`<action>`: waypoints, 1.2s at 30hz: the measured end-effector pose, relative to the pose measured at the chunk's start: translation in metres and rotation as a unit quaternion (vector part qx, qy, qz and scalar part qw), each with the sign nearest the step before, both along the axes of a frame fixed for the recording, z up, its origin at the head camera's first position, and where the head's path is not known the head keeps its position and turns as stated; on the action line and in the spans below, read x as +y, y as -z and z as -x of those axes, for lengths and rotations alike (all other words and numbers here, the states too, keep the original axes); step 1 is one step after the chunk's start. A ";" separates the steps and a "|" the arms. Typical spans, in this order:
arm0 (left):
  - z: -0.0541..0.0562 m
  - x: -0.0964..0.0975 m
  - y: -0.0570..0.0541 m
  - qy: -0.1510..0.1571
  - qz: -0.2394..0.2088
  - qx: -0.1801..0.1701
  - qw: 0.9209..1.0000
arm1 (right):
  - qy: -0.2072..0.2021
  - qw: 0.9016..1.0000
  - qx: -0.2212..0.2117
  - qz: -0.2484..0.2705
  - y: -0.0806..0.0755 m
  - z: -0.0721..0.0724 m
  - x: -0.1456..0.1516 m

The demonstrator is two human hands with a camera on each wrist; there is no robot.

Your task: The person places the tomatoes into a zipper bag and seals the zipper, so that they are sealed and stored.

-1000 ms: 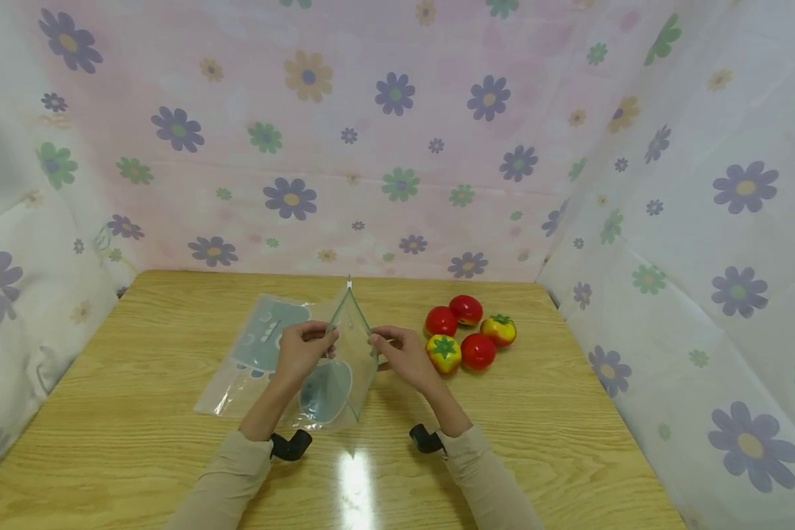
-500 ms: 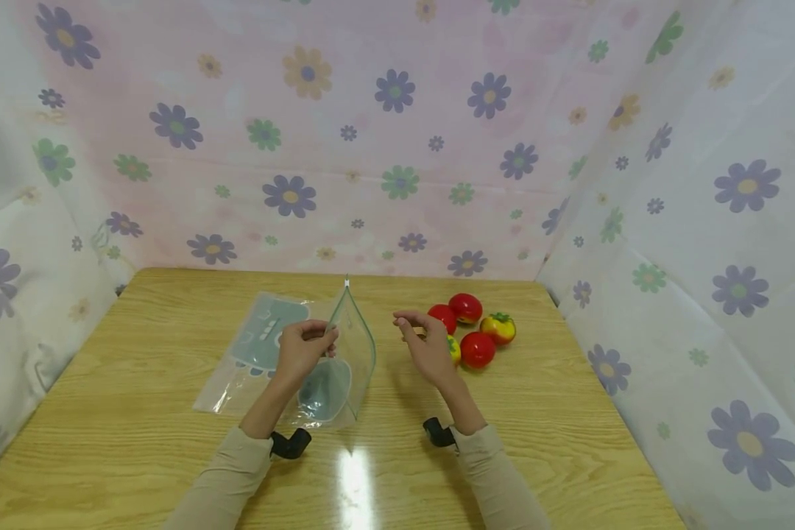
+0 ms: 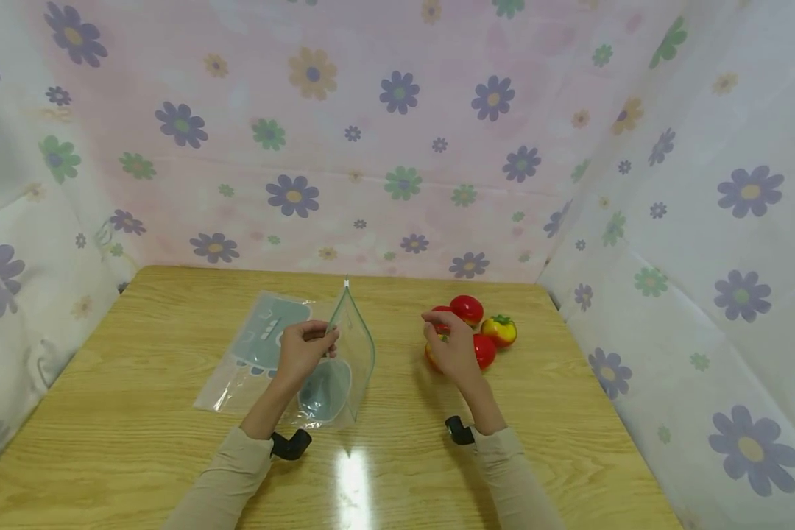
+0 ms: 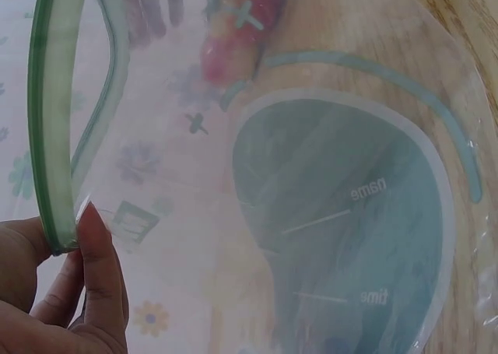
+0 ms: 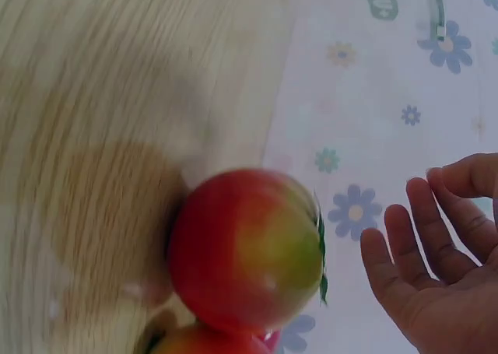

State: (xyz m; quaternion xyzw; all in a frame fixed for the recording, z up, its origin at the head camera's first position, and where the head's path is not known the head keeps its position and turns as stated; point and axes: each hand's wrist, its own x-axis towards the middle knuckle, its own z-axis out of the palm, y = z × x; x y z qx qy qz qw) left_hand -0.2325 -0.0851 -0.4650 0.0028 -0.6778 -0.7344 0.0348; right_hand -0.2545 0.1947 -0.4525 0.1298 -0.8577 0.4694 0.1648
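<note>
On the wooden table (image 3: 139,368), the clear printed bag (image 3: 324,394) lies with its green-edged mouth gaping, and the left hand (image 3: 302,350) pinches one edge of that mouth between thumb and fingers. Right of the bag and apart from it, the right hand (image 3: 453,347) holds nothing, its fingers loosely bent, near the glossy fruits (image 3: 485,352), red or red and yellow, that lie clustered right of the bag.

Head view: from above the near side of the desk (image 3: 570,456), facing forward and down. Left-wrist view: rolled sideways, close up, looking through the clear bag (image 4: 350,175). Right-wrist view: also rolled, close on red-yellow fruit (image 5: 245,253). Fruit and flowered cloth (image 3: 344,162) appear in all three.
</note>
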 end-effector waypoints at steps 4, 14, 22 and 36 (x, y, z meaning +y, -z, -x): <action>0.000 -0.001 0.001 -0.003 0.003 0.002 1.000 | 0.024 0.999 -0.006 -0.029 0.001 0.001 0.013; -0.003 -0.001 -0.001 -0.006 0.000 -0.003 1.000 | 0.043 0.992 -0.092 -0.069 -0.001 -0.007 0.031; -0.003 -0.001 -0.003 -0.008 0.005 -0.006 1.000 | 0.045 0.982 -0.135 -0.122 -0.003 -0.016 0.033; -0.004 -0.001 -0.002 -0.028 0.013 -0.008 0.999 | -0.010 0.974 -0.194 -0.120 0.009 -0.016 0.033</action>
